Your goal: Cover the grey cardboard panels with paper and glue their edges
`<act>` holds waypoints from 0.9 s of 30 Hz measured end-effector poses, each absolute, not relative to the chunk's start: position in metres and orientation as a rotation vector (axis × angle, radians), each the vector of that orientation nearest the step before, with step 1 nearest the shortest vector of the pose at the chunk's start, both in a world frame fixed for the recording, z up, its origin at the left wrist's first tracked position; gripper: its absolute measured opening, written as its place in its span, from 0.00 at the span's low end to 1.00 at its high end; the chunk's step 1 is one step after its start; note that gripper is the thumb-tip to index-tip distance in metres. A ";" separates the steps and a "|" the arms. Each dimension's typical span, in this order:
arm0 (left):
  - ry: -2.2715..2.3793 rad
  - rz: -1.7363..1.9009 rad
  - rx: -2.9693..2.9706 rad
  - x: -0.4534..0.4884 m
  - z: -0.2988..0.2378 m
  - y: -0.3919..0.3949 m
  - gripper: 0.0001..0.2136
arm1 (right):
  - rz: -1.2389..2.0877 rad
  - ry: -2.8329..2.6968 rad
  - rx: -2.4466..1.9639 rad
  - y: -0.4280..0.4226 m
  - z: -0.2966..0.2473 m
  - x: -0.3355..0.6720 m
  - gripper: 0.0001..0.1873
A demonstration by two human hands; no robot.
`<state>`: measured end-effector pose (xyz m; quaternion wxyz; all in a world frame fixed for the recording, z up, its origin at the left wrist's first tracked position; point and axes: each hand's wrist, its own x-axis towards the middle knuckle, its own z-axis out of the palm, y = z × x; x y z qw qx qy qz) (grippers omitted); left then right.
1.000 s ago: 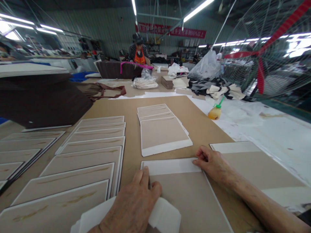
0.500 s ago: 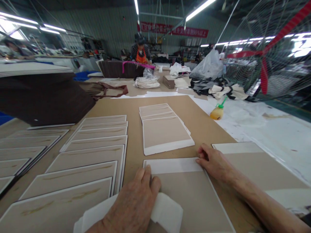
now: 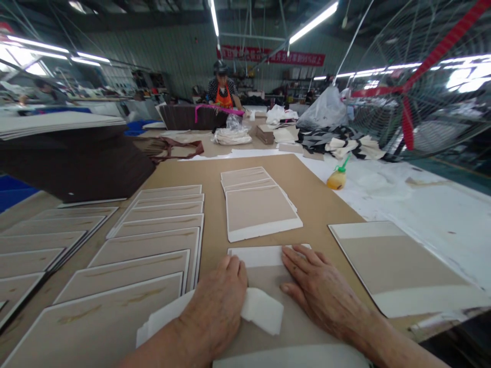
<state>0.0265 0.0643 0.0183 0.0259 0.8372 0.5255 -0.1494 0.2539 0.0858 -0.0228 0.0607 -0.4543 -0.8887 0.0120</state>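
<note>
In front of me lies a beige panel [image 3: 264,278] with a white band along its far edge. My right hand [image 3: 314,286] rests flat on it, fingers stretched over the white band near the right corner. My left hand [image 3: 220,301] is closed around a bundle of white pieces [image 3: 264,309], whose ends stick out on both sides of the palm. Its knuckles press by the panel's left edge. Just beyond is a small overlapping pile of beige panels [image 3: 263,207] with white borders.
Rows of overlapping panels [image 3: 134,296] with brownish streaks fill the left. A single panel [image 3: 399,260] lies at right. A yellow bottle with a green spout [image 3: 336,179] stands farther back. A tall dark stack [image 3: 76,158], a fan [image 3: 406,89] and a co-worker [image 3: 222,92] are beyond.
My right hand has moved left from the panel's far right corner and now lies flat on the panel. The left hand still holds the white pieces, its fingers drawn in more.
</note>
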 end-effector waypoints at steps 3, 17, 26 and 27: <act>1.593 -0.476 2.620 0.022 0.017 0.062 0.26 | -0.099 -2.640 -1.493 0.076 -0.028 0.277 0.32; 1.558 -0.182 2.642 0.006 0.022 0.067 0.16 | 0.407 -2.823 -1.131 0.010 -0.025 0.270 0.49; 1.513 -0.043 2.429 -0.006 0.049 0.078 0.18 | -0.081 -2.758 -0.917 0.001 -0.003 0.274 0.22; 1.508 0.051 2.402 -0.011 0.056 0.083 0.17 | -0.124 -2.735 -0.890 0.001 -0.003 0.274 0.20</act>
